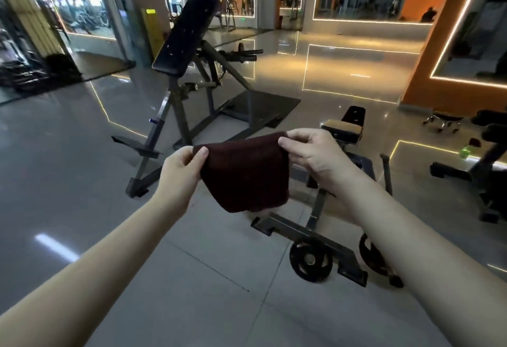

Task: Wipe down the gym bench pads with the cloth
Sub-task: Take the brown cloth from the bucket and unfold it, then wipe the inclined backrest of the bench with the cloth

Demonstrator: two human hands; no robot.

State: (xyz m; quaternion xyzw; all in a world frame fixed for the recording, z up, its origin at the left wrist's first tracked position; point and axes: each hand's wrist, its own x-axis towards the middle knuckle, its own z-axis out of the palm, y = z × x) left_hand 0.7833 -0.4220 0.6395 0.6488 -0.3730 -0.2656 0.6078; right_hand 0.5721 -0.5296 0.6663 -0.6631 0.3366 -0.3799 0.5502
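Observation:
A dark maroon cloth [244,174] hangs in the air in front of me, stretched between both hands. My left hand [182,169] pinches its top left corner. My right hand [315,152] pinches its top right corner. Beyond the cloth stands a tall machine with a slanted black pad [186,36] on a grey steel frame. To the right, just behind my right hand, is a lower bench with a black pad [343,128] and a second black pad [355,115] behind it. Neither pad is touched by the cloth.
Two black weight plates [311,260] sit on the lower bench's frame near my right forearm. A black floor mat [263,105] lies under the tall machine. More dark equipment [491,154] and a green bottle [464,152] stand at the right. Grey tiled floor [68,182] spreads to the left.

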